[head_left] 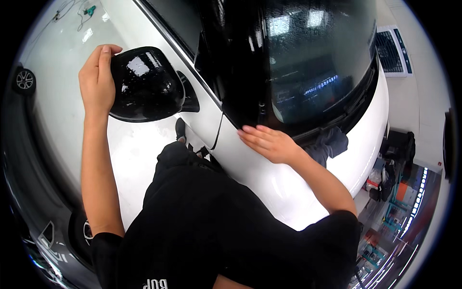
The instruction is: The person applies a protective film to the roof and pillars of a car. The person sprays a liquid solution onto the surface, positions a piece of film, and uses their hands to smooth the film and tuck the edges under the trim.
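Observation:
My left hand is at the outer edge of a glossy black side mirror on a white car, its fingers curled around the far edge and partly hidden. Droplets and bright reflections show on the mirror housing. My right hand lies flat, fingers extended, at the lower end of the black windshield pillar, where it meets the white fender. Nothing is seen in that hand. Beyond it, a dark grey cloth is bunched at the base of the windshield, whose glass looks wet.
A dark car stands on my left, and a loose-looking wheel shape shows at its far end. A green tool with a cord lies on the pale floor. To the right are a fan-like unit and dark bags.

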The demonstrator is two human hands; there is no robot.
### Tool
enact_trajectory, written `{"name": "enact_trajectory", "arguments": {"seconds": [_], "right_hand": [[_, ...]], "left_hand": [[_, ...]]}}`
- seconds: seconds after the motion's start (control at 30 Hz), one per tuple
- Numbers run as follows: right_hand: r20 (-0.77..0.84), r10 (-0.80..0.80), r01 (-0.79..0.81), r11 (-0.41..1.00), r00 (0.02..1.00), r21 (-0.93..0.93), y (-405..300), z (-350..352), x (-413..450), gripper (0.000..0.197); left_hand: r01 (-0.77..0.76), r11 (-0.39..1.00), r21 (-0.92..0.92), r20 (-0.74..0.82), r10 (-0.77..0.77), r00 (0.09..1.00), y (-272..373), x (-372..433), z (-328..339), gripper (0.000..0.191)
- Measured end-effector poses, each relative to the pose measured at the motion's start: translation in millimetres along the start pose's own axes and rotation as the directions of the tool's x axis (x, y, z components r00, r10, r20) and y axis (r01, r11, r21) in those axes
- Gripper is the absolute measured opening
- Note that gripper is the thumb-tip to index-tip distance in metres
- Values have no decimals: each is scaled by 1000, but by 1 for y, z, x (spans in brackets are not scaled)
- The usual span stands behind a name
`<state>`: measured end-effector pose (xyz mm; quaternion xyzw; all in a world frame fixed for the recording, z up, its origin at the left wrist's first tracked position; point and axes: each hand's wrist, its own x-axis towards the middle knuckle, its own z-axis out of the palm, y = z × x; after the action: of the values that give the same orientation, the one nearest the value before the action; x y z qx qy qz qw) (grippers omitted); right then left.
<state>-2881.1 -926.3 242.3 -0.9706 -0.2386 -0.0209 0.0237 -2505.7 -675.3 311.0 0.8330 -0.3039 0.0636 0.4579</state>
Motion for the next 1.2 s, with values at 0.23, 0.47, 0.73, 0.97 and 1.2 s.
{"name": "enact_trajectory", "arguments": {"seconds": [0.23,0.47,0.73,0.97,1.2], "right_hand": [[-130,153,-183,947,980,-264,3,-3,78,43],[-29,-42,41,998,999,-43,20,8,-24,50],[-71,-165,168,985,984,29,34,8,-31,46],[-346,10,-75,982,938,-174,77,-66,144,42],[-641,-46,-321,837,766,-444,177,-154,291,36]], "left_hand": [[-24,999,21,19,24,1000,-15,-2,-6,38],[5,999,41,-36,-3,999,-14,3,-3,38],[-33,998,-46,-48,31,998,-15,-6,-6,27],[-6,998,-68,-88,0,996,-11,-2,-3,25],[1,999,-43,-35,-3,999,-11,2,-11,23]]}}
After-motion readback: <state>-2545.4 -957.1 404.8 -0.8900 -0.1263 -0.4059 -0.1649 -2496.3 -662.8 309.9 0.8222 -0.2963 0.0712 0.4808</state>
